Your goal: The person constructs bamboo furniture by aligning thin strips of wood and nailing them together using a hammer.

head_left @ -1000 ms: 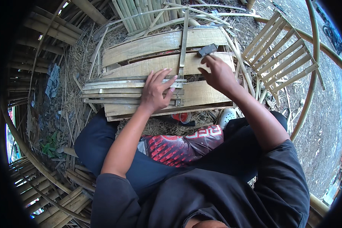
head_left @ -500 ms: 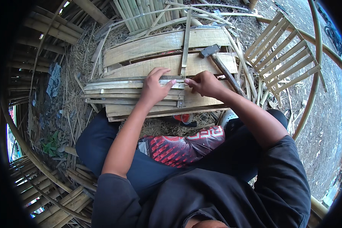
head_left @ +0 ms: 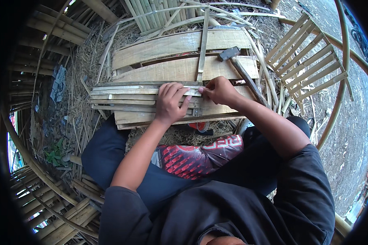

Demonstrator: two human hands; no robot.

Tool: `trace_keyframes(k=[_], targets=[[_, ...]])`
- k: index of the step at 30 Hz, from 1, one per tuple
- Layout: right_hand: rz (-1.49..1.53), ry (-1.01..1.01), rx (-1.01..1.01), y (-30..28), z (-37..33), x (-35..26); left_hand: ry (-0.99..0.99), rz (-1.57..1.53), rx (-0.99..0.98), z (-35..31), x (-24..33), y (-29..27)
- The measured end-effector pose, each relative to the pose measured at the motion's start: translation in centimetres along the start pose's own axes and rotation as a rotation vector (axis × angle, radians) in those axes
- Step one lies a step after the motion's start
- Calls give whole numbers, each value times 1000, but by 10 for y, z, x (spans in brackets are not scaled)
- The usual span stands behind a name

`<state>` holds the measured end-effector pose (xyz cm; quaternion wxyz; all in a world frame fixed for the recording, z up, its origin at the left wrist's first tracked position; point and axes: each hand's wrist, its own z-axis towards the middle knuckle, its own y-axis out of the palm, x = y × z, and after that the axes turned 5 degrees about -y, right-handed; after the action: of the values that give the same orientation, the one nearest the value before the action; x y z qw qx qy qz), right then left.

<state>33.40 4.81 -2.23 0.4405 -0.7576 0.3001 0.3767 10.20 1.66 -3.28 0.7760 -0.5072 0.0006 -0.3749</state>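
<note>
- At the far left, bamboo poles (head_left: pixel 55 28) form a rough wall, with a small green plant (head_left: pixel 54 154) and a crumpled blue cloth (head_left: pixel 59 83) on the ground beside it.
- Next, a bundle of narrow slats (head_left: pixel 126 97) lies crosswise on the near left part of a low plank bench (head_left: pixel 163 71), the left ends jutting past its edge.
- On the right part of that bundle, the left hand (head_left: pixel 171 104) rests palm down, half open, its fingers bent over the slats and its thumb set apart toward the right.
- Below the bench's near edge, a patterned red and dark cloth (head_left: pixel 192 161) lies between the person's legs.
- Near the middle, a long thin strip (head_left: pixel 203 45) runs across the boards, its near end by the slats' right ends.
- Just right of the left hand, the right hand (head_left: pixel 221 90) is mostly curled, thumb tip at the slat ends; whether it pinches anything is too small to tell.
- Further right, a hammer (head_left: pixel 244 74) lies slantwise on the bench, head away from the person.
- Beyond the bench, a slatted bamboo panel (head_left: pixel 323 87) stands tilted near a curved pole (head_left: pixel 346 53).
</note>
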Motion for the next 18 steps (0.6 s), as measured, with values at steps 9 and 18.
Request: trace_keyframes(k=[9, 18], targets=[[-1253, 249, 513, -79, -30, 1, 27, 129, 86, -13, -2, 5], [-693, 94, 391, -85, -48, 20, -66, 233, -8, -4, -13, -17]])
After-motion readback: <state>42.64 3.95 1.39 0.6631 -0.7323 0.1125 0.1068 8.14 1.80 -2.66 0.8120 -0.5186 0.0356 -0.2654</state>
